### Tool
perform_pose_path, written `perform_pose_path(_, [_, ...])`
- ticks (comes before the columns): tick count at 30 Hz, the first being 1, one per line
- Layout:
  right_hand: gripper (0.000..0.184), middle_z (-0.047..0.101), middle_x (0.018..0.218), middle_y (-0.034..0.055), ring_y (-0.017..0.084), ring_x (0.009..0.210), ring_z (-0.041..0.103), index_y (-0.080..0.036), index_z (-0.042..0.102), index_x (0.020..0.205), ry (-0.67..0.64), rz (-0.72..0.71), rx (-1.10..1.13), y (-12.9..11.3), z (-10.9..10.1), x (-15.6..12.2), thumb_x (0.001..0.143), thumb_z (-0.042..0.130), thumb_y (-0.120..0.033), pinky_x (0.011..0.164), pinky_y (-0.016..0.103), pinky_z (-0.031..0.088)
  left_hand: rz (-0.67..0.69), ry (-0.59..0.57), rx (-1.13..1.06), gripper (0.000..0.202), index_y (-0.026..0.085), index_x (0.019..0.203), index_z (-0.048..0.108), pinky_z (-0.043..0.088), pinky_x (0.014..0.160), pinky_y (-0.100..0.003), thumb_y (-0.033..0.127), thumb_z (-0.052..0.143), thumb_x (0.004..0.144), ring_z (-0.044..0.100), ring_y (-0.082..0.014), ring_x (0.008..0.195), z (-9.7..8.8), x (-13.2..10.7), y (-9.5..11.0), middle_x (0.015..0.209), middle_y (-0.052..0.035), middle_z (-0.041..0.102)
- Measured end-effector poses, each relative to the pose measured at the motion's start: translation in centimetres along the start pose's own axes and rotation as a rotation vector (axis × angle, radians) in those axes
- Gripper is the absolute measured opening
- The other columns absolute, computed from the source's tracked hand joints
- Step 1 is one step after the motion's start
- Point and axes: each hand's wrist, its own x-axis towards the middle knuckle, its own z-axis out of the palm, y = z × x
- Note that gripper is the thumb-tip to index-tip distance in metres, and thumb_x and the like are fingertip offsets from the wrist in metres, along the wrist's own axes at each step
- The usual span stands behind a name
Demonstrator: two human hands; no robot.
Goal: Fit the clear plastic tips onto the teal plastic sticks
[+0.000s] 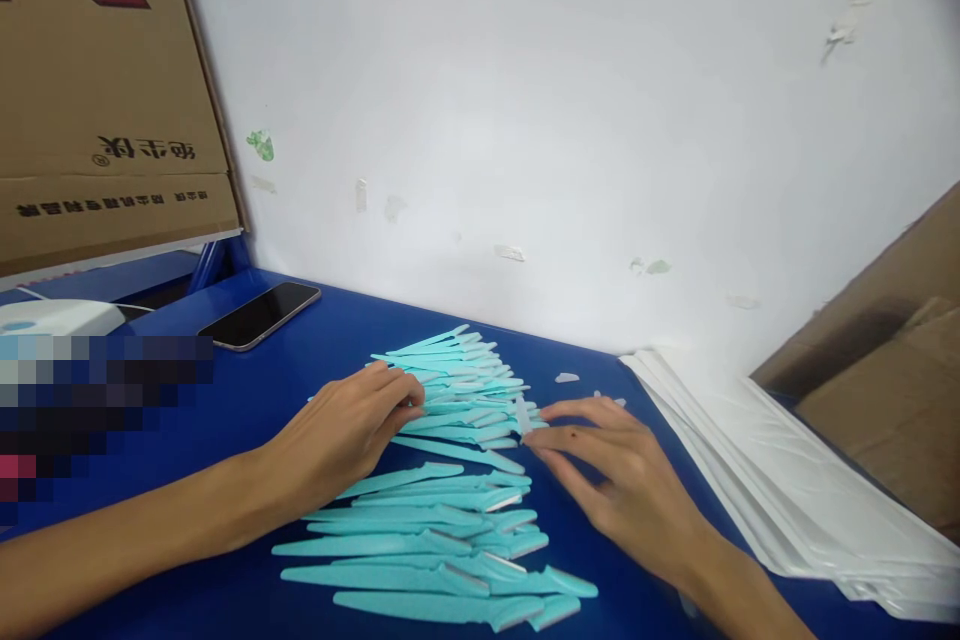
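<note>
Right hand [622, 465] is pinching a little clear cap [523, 413]; left hand [360, 420] is curling over the teal razors [420, 577], can't tell if it's gripping one. Razors are lying between both hands and nearer the wearer. Loose caps [567, 377] are sitting past the right hand, so it's looking unfinished; how many razors are already wearing caps, can't tell.

From afar I see slim turquoise plastic razors [450, 495] lying overlapped, a small translucent plastic cover [523, 415] at the razors' right edge.

The left hand [364, 420] curls; the right hand [619, 455] pinches.
</note>
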Motion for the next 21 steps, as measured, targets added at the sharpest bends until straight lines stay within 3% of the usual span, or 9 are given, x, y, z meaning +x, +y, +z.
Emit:
perform_pose_path(7, [0.024,0.08,0.098,0.0002,0.022,0.108,0.069,-0.027,0.072,0.114,-0.022,-0.068,0.003,-0.52,0.02,0.1,0.1,0.059,-0.012,0.089,0.038,0.05,0.054,0.086,-0.007,0.031,0.023,0.103,0.06,0.041,0.065,-0.028,0.038,0.034,0.111,0.055,-0.0194,0.081,0.15,0.14,-0.63,0.095,-0.0021,0.065])
perform_pose_path(21, [0.03,0.08,0.099,0.0018,0.022,0.106,0.069,-0.023,0.07,0.113,-0.036,-0.144,-0.013,-0.79,-0.13,0.24,0.096,0.056,-0.002,0.086,0.037,0.05,-0.01,0.039,0.005,0.032,0.024,0.105,0.061,0.04,0.069,-0.031,0.039,0.033,0.111,0.053,-0.0208,0.085,0.14,0.35,-0.96,0.102,-0.003,0.066])
